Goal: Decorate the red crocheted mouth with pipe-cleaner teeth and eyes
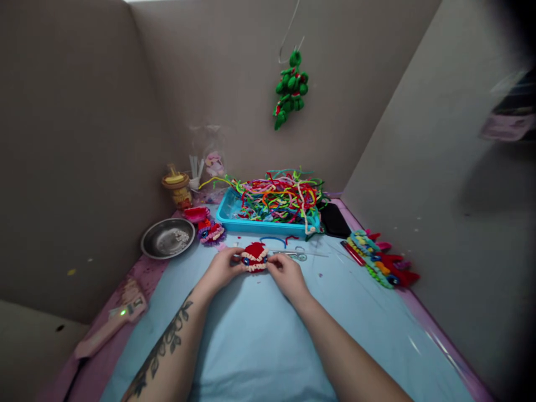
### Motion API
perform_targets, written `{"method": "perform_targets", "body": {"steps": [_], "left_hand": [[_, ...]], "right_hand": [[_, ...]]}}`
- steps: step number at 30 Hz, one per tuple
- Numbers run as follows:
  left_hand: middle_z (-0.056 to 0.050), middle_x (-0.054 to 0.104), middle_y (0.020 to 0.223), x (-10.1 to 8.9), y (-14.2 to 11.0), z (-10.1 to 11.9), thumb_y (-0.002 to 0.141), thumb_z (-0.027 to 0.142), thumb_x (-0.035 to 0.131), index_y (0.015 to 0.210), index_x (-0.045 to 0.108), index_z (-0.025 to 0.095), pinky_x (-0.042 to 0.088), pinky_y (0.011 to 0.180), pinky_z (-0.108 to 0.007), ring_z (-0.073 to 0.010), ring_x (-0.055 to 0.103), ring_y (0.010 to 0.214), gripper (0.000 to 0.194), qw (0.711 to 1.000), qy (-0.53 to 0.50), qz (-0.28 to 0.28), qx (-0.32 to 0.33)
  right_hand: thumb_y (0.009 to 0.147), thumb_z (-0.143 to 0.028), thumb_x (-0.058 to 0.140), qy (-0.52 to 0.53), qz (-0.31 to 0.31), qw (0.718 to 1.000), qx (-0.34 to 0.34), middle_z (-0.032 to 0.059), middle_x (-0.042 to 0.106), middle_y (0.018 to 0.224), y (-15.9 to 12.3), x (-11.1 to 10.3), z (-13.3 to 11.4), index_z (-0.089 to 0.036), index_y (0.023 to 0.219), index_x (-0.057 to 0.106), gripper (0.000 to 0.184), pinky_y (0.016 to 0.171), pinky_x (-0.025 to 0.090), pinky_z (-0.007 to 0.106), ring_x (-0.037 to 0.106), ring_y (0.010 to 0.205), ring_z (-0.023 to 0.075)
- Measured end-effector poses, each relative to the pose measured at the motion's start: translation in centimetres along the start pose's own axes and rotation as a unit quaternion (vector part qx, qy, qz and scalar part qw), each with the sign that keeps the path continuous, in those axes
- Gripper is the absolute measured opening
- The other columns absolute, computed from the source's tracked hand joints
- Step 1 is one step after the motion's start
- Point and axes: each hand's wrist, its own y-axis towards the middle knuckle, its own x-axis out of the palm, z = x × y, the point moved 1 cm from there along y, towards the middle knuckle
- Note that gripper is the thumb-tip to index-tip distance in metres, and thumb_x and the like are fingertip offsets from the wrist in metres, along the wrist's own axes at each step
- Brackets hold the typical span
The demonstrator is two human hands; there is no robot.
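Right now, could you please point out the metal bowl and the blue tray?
Metal bowl [157, 241]: head view, on its left inner wall.
Blue tray [268, 226]: head view, on its front wall.

The crocheted piece [254, 250] is coloured red, frilled with cream; turquoise is worn by the tray [268, 228] at twelve o'clock, and the left forearm [167, 340], towards eight, is leaf-patterned darkly.

Blue tray [268, 228] blocks the way straight ahead.

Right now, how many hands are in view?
2. The left hand holds the left edge of the red crocheted piece, and the right hand is at its right edge, both above the blue table cover.
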Motion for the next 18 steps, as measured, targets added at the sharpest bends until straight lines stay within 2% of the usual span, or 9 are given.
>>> {"method": "perform_targets", "body": {"steps": [4,15,18], "left_hand": [[-0.009,0.07,0.097,0.3,0.1,-0.2,0.063,0.03,0.071,0.1,0.066,0.015,0.049,0.074,-0.031,-0.0218,0.064,0.081,0.04,1.0,-0.007,0.007,-0.008],[-0.008,0.07,0.096,0.1,0.0,0.0,0.062,0.03,0.071,0.099,0.067,0.015,0.049,0.073,-0.031,-0.0223,0.064,0.08,0.04,1.0,-0.014,0.007,-0.015],[-0.009,0.07,0.095,0.0,-0.1,0.0,0.061,0.03,0.072,0.1,0.066,0.015,0.049,0.072,-0.031,-0.0228,0.064,0.08,0.042,1.0,0.002,0.01,-0.013]], "right_hand": [[0.071,-0.019,0.055,-0.027,-0.009,0.999,-0.017,0.0019,0.059,0.072,0.0,0.1,-0.1,-0.019,0.064,0.062,0.01,0.066,0.043,0.027,0.055,0.068,0.0161],[0.071,-0.021,0.057,-0.005,0.024,1.0,0.009,0.0039,0.062,0.077,0.3,-0.9,-0.1,-0.018,0.072,0.065,0.008,0.068,0.043,0.028,0.057,0.07,0.0174],[0.071,-0.019,0.056,-0.005,0.012,1.0,-0.002,0.0037,0.063,0.076,0.4,-0.9,-0.1,-0.019,0.07,0.066,0.009,0.069,0.043,0.028,0.058,0.071,0.0177]]}}
